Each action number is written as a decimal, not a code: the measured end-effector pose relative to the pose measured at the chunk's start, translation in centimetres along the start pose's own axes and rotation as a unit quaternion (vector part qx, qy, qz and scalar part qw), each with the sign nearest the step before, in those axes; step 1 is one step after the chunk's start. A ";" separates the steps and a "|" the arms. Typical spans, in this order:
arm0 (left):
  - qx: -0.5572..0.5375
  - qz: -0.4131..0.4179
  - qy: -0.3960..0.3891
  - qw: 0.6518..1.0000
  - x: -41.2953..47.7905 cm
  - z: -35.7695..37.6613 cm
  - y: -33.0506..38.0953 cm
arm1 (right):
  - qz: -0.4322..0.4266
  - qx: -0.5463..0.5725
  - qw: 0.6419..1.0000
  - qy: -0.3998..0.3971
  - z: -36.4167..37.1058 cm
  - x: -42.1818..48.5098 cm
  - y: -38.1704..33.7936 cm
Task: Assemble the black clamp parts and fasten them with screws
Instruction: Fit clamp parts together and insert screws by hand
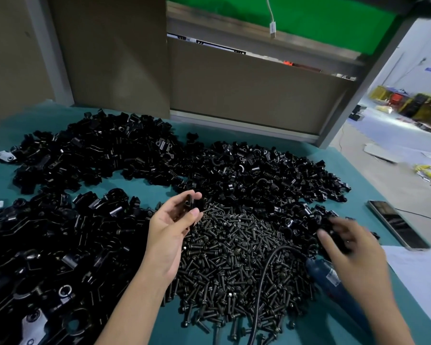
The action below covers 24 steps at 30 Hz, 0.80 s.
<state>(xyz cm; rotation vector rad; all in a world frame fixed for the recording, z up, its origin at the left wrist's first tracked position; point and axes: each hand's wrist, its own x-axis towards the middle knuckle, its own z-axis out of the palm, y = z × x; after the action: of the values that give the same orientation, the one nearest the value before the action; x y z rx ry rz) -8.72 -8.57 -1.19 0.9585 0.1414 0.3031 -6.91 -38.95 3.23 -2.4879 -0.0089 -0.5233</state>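
My left hand (171, 230) is raised over the edge of the screw heap, palm up, holding a small black clamp part (190, 204) between thumb and fingertips. My right hand (353, 247), blurred by motion, reaches into the black clamp parts (331, 220) at the right of the heap and seems to close on a dark piece. A big heap of black screws (237, 255) fills the middle of the teal table. Piles of black clamp halves lie behind it (256, 170) and at the far left (92, 150).
Larger black bracket pieces (47, 245) cover the near left. A blue electric screwdriver (334, 282) with a black cable (261, 277) lies under my right forearm. A phone (393, 224) and white paper (418, 270) sit at the right table edge. Brown panels stand behind.
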 end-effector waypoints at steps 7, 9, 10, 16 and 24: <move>0.033 0.001 -0.022 0.999 -0.4 0.1 0.4 | -0.080 -0.062 0.991 -0.088 8.6 13.9 -5.4; 0.028 0.003 -0.021 0.999 -0.4 0.1 0.4 | -0.041 -0.105 0.988 -0.106 10.0 15.5 -6.0; 0.023 0.003 -0.019 1.000 -0.4 0.1 0.4 | -0.022 -0.126 0.986 -0.111 10.5 15.9 -6.1; 0.013 0.004 -0.020 1.000 -0.3 0.1 0.3 | 0.039 -0.139 0.985 -0.090 11.8 16.7 -5.4; -0.005 0.002 -0.019 1.000 -0.3 0.2 0.2 | 0.216 0.325 0.915 -0.103 10.6 16.4 -3.2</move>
<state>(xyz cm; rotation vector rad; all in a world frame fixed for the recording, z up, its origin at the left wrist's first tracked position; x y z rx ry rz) -9.03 -8.70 -0.95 0.9534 0.1034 0.2895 11.68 -32.27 3.09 -1.7978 0.2419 -0.0440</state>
